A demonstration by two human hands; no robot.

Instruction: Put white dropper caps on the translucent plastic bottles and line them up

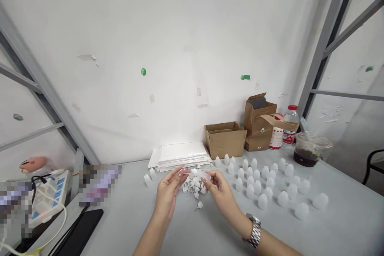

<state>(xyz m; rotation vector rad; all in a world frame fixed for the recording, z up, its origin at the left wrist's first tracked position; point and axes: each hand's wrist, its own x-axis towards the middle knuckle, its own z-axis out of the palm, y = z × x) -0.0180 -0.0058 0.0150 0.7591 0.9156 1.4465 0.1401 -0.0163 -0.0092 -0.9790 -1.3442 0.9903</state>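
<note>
My right hand (220, 190), with a metal watch on the wrist, is closed on a translucent white plastic shell (204, 175) lying on its side. Across from it, my left hand (171, 187) pinches a small white piece with a thin stem (192, 172) at the shell's left end. Whether the two parts touch is too small to tell. Directly below both hands lies a heap of small white pieces with thin tails (195, 186). Several similar rounded white shells (257, 187) stand on the table to the right, and two white shells (148, 180) sit left of my left hand.
Behind the heap lies a stack of flat white sheets (181, 155). An open cardboard box (226, 144), a brown paper bag (259, 128), a red-capped bottle (291, 126) and a plastic bowl with dark contents (307, 154) line the back right. A power strip (52, 198) and a black slab (85, 232) lie left.
</note>
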